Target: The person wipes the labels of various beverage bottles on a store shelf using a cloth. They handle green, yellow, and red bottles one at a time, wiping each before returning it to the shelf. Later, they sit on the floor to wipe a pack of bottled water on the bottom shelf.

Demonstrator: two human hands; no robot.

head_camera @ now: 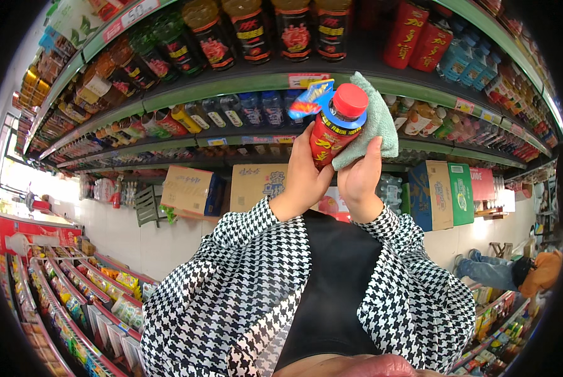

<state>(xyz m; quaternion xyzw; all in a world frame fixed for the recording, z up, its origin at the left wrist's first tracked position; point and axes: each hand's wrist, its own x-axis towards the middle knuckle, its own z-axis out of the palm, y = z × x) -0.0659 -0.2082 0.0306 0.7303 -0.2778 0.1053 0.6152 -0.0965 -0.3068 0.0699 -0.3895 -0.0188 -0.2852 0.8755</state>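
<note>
My left hand is wrapped around a red plastic drink bottle, which tilts toward me in front of the shelves. The bottle has a red screw cap and a blue collar tag around its neck, sticking out to the left. Against the bottle's right side my right hand holds a pale green terry cloth. The thumb lies over the cloth's lower part, and the cloth hides the other fingers. The lower end of the bottle is hidden by my hands.
Shelves with green edges carry rows of bottles, including dark-labelled ones and tall red packs. Cardboard cartons and a folding stool stand below. A snack rack is behind me. A person is at the right.
</note>
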